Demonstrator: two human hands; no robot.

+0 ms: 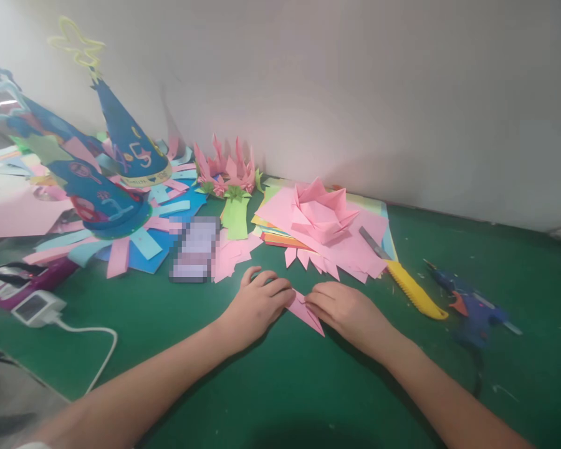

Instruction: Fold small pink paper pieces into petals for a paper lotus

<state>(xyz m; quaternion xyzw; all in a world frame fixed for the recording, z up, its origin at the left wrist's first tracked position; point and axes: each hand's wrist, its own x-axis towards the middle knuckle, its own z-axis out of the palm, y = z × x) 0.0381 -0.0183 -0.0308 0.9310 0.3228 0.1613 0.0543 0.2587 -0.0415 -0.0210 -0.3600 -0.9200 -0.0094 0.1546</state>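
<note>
A small folded pink paper piece (305, 312) lies flat on the green table (280, 386) between my hands. My left hand (257, 305) rests on its left end, fingers curled down and pressing it. On its right edge sits my right hand (348, 312), fingertips pinched on the paper. Just behind them a pink folded paper flower (321, 212) sits on a stack of coloured sheets (280, 234) with several pointed pink petals along its front edge.
A yellow utility knife (409, 287) lies right of the stack, a blue glue gun (472, 305) further right. Two blue paper cone hats (116, 162) stand at the left among paper strips. A white power adapter (37, 307) with cable sits at the left edge. A wall rises behind.
</note>
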